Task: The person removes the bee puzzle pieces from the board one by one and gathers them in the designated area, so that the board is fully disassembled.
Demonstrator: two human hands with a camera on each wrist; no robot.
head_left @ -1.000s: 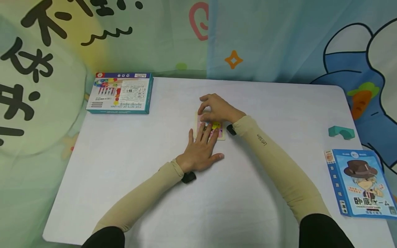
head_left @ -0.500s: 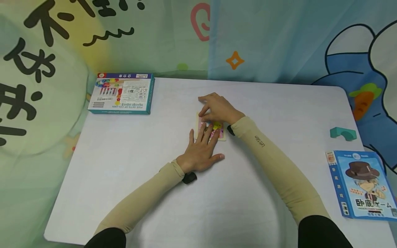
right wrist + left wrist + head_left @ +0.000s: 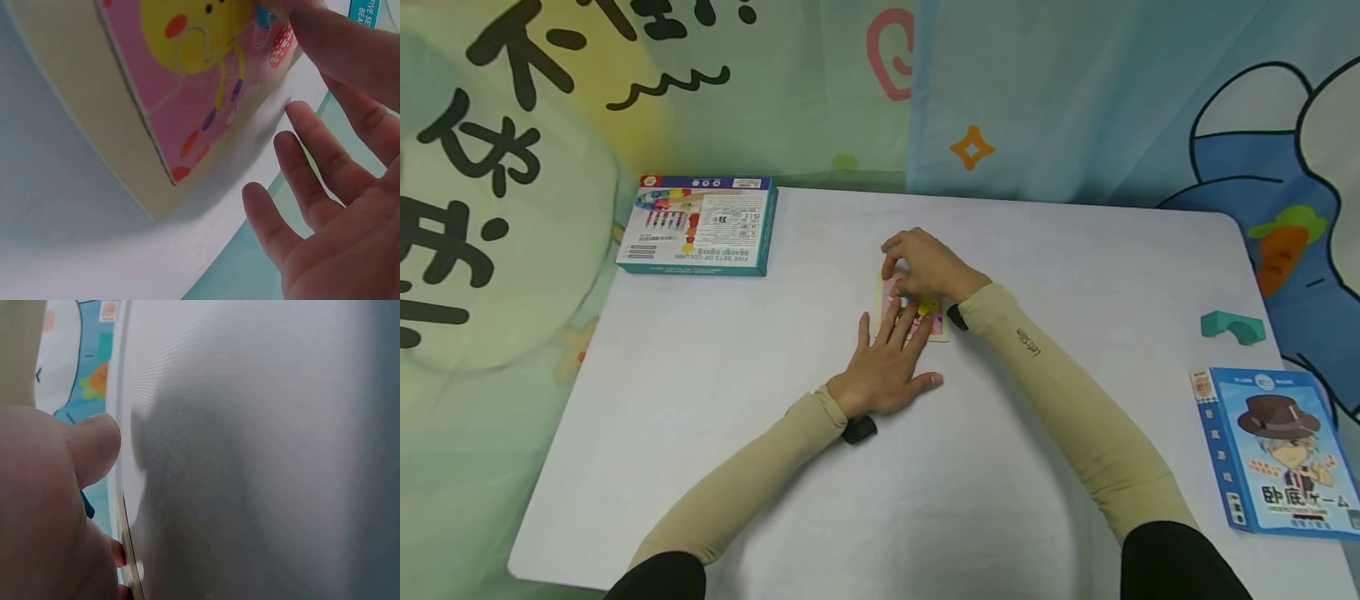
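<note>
A small jigsaw puzzle [image 3: 937, 330] lies on the white table, with a pale frame, a pink picture and a yellow round figure [image 3: 184, 47]. My left hand [image 3: 883, 375] rests over its near part, fingers straight and spread. The left wrist view shows that hand [image 3: 37, 506] beside the puzzle's thin edge [image 3: 129, 550]. At the far side, my right hand [image 3: 931, 262] touches the puzzle with thumb and forefinger near a blue patch [image 3: 265, 20]. Its other fingers [image 3: 265, 215] are spread off the board. Whether a piece sits between the right fingertips is hidden.
A flat teal-edged box [image 3: 700, 225] lies at the back left. At the right edge are a blue box [image 3: 1285, 450] with a hatted cartoon figure and a green arch block [image 3: 1232, 327]. A printed curtain [image 3: 805, 92] hangs behind the table [image 3: 760, 333].
My right fingers shift slightly at the puzzle's far side, spreading a little and then curling again. The left hand stays in place. The whole view drifts slightly as the head moves.
</note>
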